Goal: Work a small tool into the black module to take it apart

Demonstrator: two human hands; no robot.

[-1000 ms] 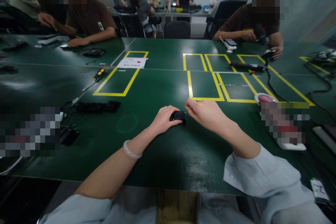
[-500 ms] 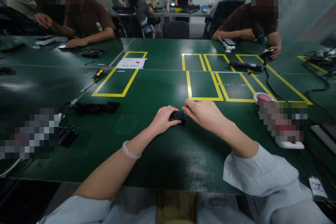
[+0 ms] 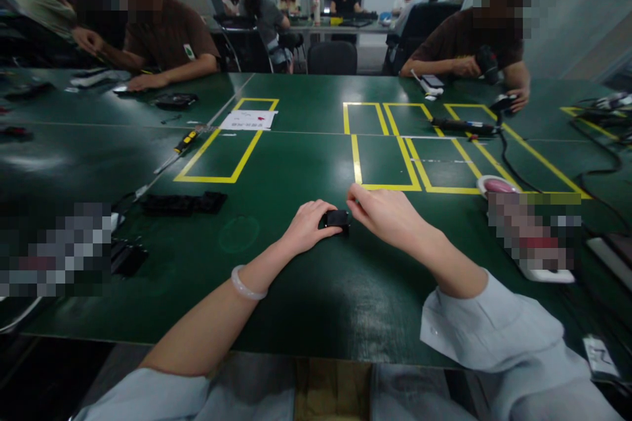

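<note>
A small black boxy object (image 3: 337,218) sits on the green table (image 3: 296,302) in front of me. My left hand (image 3: 311,227) grips its left side, with the thumb along the near edge and the fingers round the far side. Just right of the object is my right hand (image 3: 382,210), its fingers pinched together near the object's upper right corner. Whatever those fingertips hold, if anything, is hidden from view. What kind of thing the black object is does not show clearly.
Yellow tape outlines (image 3: 388,187) mark the table beyond my hands. To the left lie a black strip-like part (image 3: 182,203) and a yellow-black screwdriver (image 3: 187,139). A black bar-shaped tool (image 3: 464,125) rests far right. Across the table, a co-worker holds a dark tool (image 3: 488,64).
</note>
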